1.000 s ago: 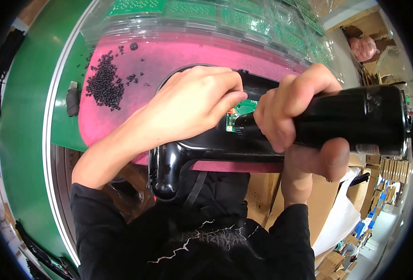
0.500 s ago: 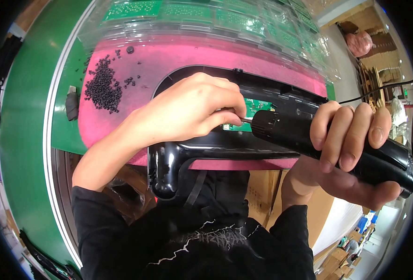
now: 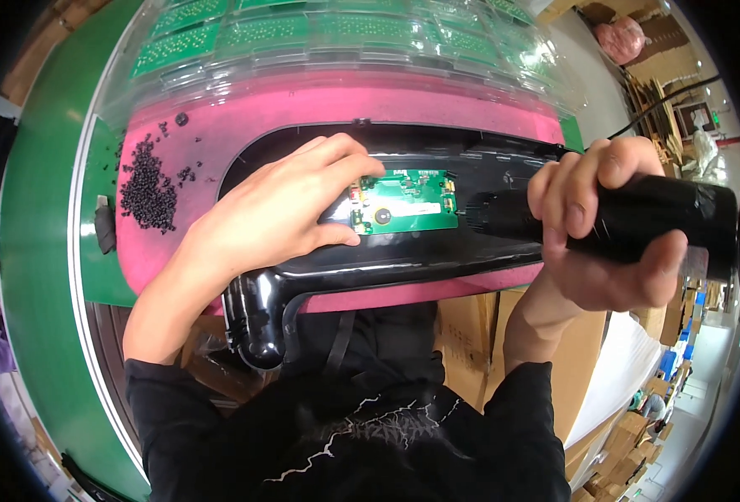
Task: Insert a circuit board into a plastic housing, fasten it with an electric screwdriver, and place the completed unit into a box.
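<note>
My left hand (image 3: 273,209) spans the left end of a green circuit board (image 3: 412,197), thumb at its lower corner and a fingertip at its upper edge. The board lies inside a long black plastic shell (image 3: 345,276) with a rounded stub at its lower left. Wrapped round a thick black electric screwdriver (image 3: 654,222) is my right hand (image 3: 596,217). The tool lies nearly level over the shell, its thin bit reaching the board's right edge. Whether a screw sits on the bit is too small to tell.
Under the shell lies a pink mat (image 3: 194,96), with a pile of small black screws (image 3: 148,188) on its left part. Clear plastic trays (image 3: 303,58) holding green boards stand behind. A small dark wrapped object (image 3: 104,227) rests on the green tabletop (image 3: 43,209).
My left hand has left the screwdriver's bit and opened round the board's left end. The screwdriver has swung to a more level position at the board's right edge. The view has shifted slightly.
</note>
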Demonstrator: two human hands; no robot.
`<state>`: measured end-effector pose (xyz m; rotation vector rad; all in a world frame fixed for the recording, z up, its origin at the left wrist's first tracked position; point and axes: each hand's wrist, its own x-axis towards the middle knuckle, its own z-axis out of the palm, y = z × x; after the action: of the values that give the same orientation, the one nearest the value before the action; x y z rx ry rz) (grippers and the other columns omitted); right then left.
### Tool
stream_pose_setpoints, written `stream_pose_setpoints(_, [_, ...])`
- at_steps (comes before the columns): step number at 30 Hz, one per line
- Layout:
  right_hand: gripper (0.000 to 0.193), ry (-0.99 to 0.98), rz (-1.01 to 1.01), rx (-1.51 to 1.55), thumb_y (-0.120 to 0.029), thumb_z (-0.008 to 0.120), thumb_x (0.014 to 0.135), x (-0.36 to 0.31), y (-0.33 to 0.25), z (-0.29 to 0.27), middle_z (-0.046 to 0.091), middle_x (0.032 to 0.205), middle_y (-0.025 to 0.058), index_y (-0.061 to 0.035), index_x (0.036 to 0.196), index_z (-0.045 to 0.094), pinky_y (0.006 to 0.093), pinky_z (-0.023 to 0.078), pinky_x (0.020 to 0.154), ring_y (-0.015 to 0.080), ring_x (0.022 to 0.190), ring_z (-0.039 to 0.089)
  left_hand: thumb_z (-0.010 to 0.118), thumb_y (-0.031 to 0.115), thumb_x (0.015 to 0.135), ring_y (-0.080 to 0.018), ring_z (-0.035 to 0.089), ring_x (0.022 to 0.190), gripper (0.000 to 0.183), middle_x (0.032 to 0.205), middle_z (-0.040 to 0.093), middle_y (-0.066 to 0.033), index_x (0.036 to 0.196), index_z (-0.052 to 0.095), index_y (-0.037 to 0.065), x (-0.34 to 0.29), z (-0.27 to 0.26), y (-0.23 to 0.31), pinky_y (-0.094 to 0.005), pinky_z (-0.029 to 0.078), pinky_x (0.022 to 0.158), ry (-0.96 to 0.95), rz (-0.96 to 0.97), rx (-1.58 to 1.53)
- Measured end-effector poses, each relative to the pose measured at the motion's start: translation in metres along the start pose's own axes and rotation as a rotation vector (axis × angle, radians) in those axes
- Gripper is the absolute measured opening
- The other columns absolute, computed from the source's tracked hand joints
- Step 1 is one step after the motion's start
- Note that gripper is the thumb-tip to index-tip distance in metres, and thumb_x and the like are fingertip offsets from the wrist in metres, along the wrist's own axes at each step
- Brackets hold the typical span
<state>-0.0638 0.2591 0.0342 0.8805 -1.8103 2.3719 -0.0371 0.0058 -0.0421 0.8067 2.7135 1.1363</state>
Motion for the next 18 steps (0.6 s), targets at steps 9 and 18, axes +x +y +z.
stream_pose_setpoints(9, [0.062,0.022,0.056,-0.034,-0.062,0.060,0.087,0.005,0.022,-0.003,0.050,0.065,0.0003,-0.0022,0.099,0.049,0.0266,0.036,0.051,0.0094,0.047,0.043,0.084,0.012,0.066,-0.0321,0.057,0.116,0.064,0.124,0.056,-0.0098,0.124,0.058,0.006,-0.001,-0.001,0.000,-0.0411,0.048,0.098,-0.028,-0.027,-0.013])
stream_pose_setpoints(18, [0.065,0.056,0.007,-0.283,-0.065,0.064,0.082,0.010,0.023,0.017,0.049,0.061,-0.0006,-0.0035,0.098,0.051,0.0252,0.035,0.047,0.0087,0.045,0.042,0.086,0.014,0.067,-0.0259,0.063,0.097,0.058,0.116,0.063,-0.0104,0.119,0.061,0.004,0.000,-0.002,-0.001,-0.0361,0.053,0.083,0.153,0.054,-0.045])
